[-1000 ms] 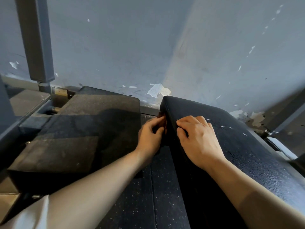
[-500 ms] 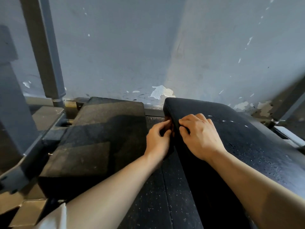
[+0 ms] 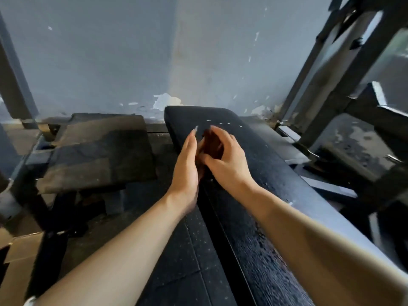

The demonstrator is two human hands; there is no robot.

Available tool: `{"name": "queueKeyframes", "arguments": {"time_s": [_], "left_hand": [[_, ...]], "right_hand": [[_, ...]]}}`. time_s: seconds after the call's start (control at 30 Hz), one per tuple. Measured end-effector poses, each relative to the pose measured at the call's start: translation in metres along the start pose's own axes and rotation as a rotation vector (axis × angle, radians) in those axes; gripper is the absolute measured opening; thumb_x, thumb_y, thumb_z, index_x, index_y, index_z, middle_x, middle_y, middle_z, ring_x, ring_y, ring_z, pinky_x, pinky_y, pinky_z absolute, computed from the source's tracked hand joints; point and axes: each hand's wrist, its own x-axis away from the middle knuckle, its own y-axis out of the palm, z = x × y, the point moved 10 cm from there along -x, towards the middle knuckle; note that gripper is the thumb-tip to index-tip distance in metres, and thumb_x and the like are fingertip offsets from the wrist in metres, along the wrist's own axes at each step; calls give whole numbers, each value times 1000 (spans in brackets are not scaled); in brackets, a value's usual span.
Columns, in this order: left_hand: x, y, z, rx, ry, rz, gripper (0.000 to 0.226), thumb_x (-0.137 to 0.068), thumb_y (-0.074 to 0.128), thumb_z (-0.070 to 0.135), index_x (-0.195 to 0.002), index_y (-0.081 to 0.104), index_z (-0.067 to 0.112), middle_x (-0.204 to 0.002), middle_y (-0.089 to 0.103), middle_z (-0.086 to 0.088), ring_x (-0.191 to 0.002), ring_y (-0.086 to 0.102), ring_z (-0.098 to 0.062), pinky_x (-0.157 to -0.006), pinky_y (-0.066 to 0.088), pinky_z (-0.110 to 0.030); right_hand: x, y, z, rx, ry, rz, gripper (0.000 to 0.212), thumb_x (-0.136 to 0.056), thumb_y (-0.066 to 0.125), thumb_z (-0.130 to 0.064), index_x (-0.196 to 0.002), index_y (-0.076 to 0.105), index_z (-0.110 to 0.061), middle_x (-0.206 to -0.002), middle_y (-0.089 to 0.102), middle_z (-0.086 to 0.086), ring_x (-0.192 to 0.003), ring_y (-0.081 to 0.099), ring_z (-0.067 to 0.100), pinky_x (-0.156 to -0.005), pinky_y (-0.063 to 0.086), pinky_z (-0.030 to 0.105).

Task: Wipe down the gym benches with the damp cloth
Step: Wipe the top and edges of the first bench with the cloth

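Fingers (image 3: 225, 138) of the right hand (image 3: 229, 162) curled loosely inward over a dark reddish-brown shape (image 3: 210, 143) between the two hands; motion blur hid whether that shape was the cloth or only shadow, and whether the hand truly gripped it. The left hand (image 3: 186, 171) stood edge-on, its fingers straight and together, its palm turned toward the right hand and touching it near the thumb. Both forearms entered from 6 o'clock and met at the centre of the view.

Below the hands ran the black padded bench (image 3: 271, 195), stretching from 5 o'clock up to its rounded far end at 12 o'clock; its surface looked wet and speckled, with small pale flecks near the far end. At 9 o'clock lay stacked dark rubber mats (image 3: 99, 155), with cardboard (image 3: 17, 261) at 7 o'clock. At 2 o'clock stood a dark metal frame (image 3: 344, 69). Farthest away rose the grey wall (image 3: 132, 51), its paint chipped along the base.
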Motion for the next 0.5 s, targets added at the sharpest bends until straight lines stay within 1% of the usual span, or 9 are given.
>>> {"name": "queueKeyframes", "arguments": {"time_s": [0.07,0.1,0.17,0.23,0.3,0.33,0.4,0.43,0.5], "left_hand": [[21,10,-6,-191,49,21,28,-100,49,25,-126,60,25,-122,66,0,-112,62,-13,-99,49,-40],[33,9,-9,-308,80,70,26,-97,53,18,-121,64,21,-116,68,1,-108,64,-12,-99,50,-41],[60,7,-15,-476,111,157,23,-92,58,8,-110,69,18,-102,70,6,-100,65,-10,-96,51,-34],[89,6,-19,-576,129,202,24,-89,60,5,-106,68,19,-101,69,8,-101,64,-9,-92,48,-24],[114,2,-21,-664,137,234,27,-89,60,5,-109,67,22,-106,65,10,-102,59,-7,-89,43,-20],[125,-2,-23,-710,147,251,29,-89,59,4,-111,66,22,-107,62,11,-102,56,-7,-86,39,-17],[143,-10,-28,-808,159,271,32,-88,60,3,-114,64,20,-105,56,11,-98,50,-5,-80,31,-9],[149,-12,-31,-848,153,260,34,-87,61,3,-116,63,20,-106,55,11,-97,48,-4,-78,29,-8],[156,-12,-40,-897,112,215,38,-87,61,4,-121,59,21,-114,56,8,-99,45,-3,-80,30,-12]], "right_hand": [[33,-41,11,76,38,60,61,-75,75,-8,-127,45,-18,-109,56,-5,-91,54,5,-72,40,6],[50,-60,14,168,28,86,58,-70,77,-8,-120,47,-16,-106,55,-5,-89,54,8,-70,38,12],[84,-89,14,371,-35,113,55,-63,83,-12,-110,54,-14,-107,51,-6,-93,50,8,-73,33,12],[112,-96,9,409,-112,21,55,-64,84,-29,-112,62,-16,-116,53,-8,-103,50,2,-85,36,12],[135,-86,7,369,-148,-124,59,-71,71,-51,-121,64,-21,-122,59,-8,-112,55,4,-97,42,20],[143,-78,7,363,-154,-175,59,-74,65,-54,-124,63,-22,-124,60,-7,-115,56,6,-100,43,23],[155,-60,9,428,-170,-215,55,-77,62,-48,-126,62,-21,-124,62,-5,-115,57,13,-99,45,31],[159,-52,8,504,-193,-206,53,-77,61,-46,-124,62,-21,-122,63,-5,-113,58,17,-96,47,35],[166,-40,4,613,-242,-194,51,-78,57,-47,-121,63,-20,-118,65,-4,-110,58,21,-88,50,39]]}}
